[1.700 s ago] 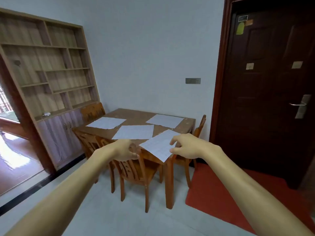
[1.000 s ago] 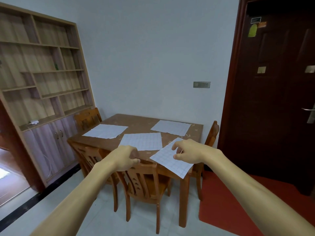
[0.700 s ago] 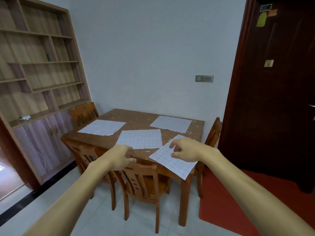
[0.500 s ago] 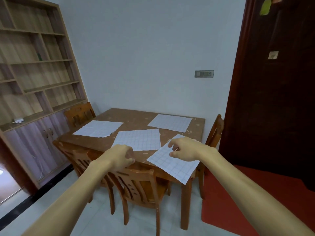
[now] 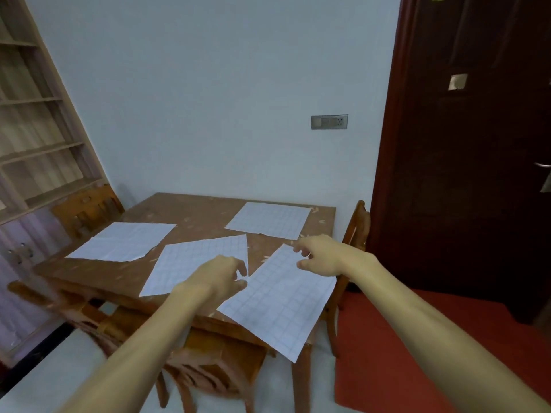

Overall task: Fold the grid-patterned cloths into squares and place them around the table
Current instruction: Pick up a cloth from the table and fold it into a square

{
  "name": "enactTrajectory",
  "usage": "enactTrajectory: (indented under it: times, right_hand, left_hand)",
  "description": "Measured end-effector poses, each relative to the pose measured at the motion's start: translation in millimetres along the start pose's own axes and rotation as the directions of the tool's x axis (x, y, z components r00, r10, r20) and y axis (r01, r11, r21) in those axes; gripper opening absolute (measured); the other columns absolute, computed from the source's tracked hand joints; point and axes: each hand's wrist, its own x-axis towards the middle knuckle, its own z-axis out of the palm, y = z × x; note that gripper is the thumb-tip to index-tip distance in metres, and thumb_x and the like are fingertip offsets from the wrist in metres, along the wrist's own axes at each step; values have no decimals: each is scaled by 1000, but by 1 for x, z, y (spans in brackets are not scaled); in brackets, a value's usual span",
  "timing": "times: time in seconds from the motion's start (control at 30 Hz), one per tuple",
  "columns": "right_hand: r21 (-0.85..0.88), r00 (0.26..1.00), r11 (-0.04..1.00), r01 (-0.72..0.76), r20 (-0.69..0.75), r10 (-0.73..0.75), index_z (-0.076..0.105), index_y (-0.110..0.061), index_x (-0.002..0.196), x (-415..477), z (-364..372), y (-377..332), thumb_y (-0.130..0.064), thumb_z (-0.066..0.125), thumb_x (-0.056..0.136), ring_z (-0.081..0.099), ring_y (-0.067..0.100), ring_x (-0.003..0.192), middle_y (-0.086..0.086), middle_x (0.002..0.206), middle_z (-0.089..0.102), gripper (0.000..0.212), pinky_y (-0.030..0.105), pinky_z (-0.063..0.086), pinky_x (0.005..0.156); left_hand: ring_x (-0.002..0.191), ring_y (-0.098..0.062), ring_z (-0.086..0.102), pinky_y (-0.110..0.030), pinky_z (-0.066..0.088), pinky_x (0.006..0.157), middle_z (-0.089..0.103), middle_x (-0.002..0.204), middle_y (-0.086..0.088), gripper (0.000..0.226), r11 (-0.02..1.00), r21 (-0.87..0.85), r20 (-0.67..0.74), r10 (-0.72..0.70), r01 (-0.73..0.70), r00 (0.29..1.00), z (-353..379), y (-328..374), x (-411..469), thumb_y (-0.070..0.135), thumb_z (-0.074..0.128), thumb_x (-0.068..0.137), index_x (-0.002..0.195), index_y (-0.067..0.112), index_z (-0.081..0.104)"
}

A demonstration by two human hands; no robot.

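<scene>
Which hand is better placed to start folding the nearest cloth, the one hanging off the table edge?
Right. The right hand sits at the far corner of the nearest cloth, fingers spread at its edge. The left hand hovers mostly over the middle cloth.

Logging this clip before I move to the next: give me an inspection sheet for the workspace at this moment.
Surface: wooden table, patterned top, against the wall.
Job's things: four grid cloths, all flat and unfolded: far-left cloth, far-right cloth, middle cloth, near cloth overhanging the near corner.
Clutter: nothing seen.
Grippers: left hand open over the middle cloth's near edge; right hand open, fingers at the near cloth's far corner; grip not clear.
Cables: nothing seen.
Surroundings: chairs at the table's sides, shelving left, dark door right, red mat, wall socket.
</scene>
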Motion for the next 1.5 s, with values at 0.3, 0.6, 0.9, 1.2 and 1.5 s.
enactTrajectory:
  times: [0.3, 0.6, 0.9, 1.2, 1.5]
  right_hand:
    - [52, 999, 997, -51, 4, 51, 47, -17, 141, 56, 4, 53, -31, 58, 99, 56, 22, 123, 7, 140, 55, 46, 35, 48, 103]
    - [48, 985, 986, -157, 86, 153, 45, -17, 143, 130, 40, 83, -31, 55, 100, 55, 22, 123, 6, 142, 53, 46, 35, 49, 101]
    - [74, 948, 952, -297, 141, 285, 44, -16, 146, 199, 85, 99, -26, 50, 102, 49, 22, 130, 6, 144, 52, 46, 32, 43, 103]
    - [139, 930, 924, -355, 153, 334, 49, -15, 141, 209, 163, 109, -19, 47, 100, 51, 23, 128, 6, 141, 54, 41, 36, 44, 105]
    - [137, 924, 925, -353, 208, 322, 39, -13, 149, 201, 270, 93, -18, 50, 98, 39, 27, 139, 6, 153, 42, 52, 34, 30, 113]
  left_hand:
    - [112, -19, 66, -24, 50, 89, 66, 131, -2, 34, 997, -6, 60, 78, -77, 995, 19, 9, 85, 34, 60, 99, 130, 21, 64]
    - [111, -18, 65, -34, 54, 97, 67, 127, -1, 32, 980, 31, 191, 188, -198, 963, 58, -36, 188, 35, 61, 98, 127, 22, 65]
    - [106, -22, 65, -37, 55, 93, 67, 123, -3, 29, 937, -20, 374, 332, -350, 866, 121, -70, 272, 30, 56, 99, 125, 19, 63]
    - [120, -19, 56, -31, 47, 97, 60, 132, -2, 30, 902, -66, 461, 407, -427, 788, 194, -95, 294, 25, 55, 101, 130, 19, 58]
    - [141, -24, 39, -39, 42, 113, 37, 155, -5, 59, 841, -133, 427, 527, -525, 735, 273, -124, 261, 12, 69, 87, 141, 24, 49]
